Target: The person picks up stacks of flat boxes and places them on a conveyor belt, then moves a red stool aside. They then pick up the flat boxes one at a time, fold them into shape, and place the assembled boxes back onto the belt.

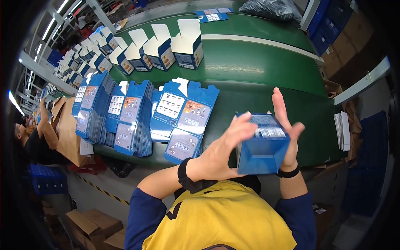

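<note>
The person in the yellow-and-blue top stood at the green conveyor belt [258,62], which served as the worktop, and held a blue carton [263,146] up in front of the chest, just on the near side of the belt's edge. The left hand [227,146] pressed flat against the carton's left wall, fingers stretched over its top edge. The right hand [287,125] was laid against the right wall, palm inward, fingers straight and pointing up (neither hand was curled into a grip; the carton sat pinched between the two open palms). The carton's open end faced the camera, showing a blue hollow inside.

On the belt to the left of the carton lay stacks of flat blue carton blanks [183,118], fanned and overlapping, with more stacks [93,106] farther left. Beyond those, toward the belt's far side, stood a row of erected cartons [166,48] with white flaps raised. A dark plastic bag [271,8] lay at the belt's far edge. At the left end, another person's arm [46,125] reached toward a brown cardboard box [68,129].
</note>
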`<state>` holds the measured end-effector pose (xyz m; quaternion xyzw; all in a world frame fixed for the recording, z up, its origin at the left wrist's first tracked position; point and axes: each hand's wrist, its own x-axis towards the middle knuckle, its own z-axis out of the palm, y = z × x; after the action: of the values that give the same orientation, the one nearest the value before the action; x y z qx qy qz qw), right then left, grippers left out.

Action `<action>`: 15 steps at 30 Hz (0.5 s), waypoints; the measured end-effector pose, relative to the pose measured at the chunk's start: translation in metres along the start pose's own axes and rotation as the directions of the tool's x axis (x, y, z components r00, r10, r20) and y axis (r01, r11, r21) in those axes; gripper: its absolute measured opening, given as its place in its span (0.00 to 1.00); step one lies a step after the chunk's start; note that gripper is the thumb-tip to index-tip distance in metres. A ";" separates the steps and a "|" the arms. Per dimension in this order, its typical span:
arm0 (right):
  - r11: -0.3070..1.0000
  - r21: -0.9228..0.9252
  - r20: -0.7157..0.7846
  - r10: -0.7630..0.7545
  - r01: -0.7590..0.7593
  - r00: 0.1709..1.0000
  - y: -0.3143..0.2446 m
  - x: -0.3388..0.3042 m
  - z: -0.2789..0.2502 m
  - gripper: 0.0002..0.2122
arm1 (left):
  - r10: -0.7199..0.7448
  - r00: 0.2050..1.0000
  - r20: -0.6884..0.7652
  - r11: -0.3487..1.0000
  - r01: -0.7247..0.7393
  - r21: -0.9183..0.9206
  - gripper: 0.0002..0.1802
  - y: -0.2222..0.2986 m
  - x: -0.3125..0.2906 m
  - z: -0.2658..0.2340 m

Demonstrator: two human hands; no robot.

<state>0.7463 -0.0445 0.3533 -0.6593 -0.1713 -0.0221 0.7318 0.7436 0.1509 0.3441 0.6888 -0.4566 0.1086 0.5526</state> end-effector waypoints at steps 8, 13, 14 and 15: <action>0.882 0.079 0.059 0.460 -0.464 0.886 -0.003 0.039 -0.028 0.46 | 0.361 0.915 0.182 0.773 -0.403 0.490 0.19 -0.010 -0.002 -0.033; 0.745 0.327 0.414 0.439 -0.581 0.797 0.009 0.074 -0.027 0.47 | 0.268 0.948 0.171 0.689 -0.312 0.654 0.26 -0.019 -0.005 -0.057; 0.754 0.353 0.378 0.426 -0.554 0.822 0.020 0.088 -0.031 0.47 | 0.150 0.968 0.203 0.625 -0.252 0.739 0.34 -0.022 -0.006 -0.066; 0.848 0.278 0.254 0.388 -0.451 0.886 0.030 0.107 -0.030 0.48 | -0.020 0.996 0.084 0.643 -0.051 0.764 0.39 -0.026 -0.007 -0.076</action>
<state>0.8614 -0.0489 0.3527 -0.5481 -0.0918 0.2303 0.7988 0.7862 0.2195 0.3506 0.8577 -0.3967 0.2668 0.1890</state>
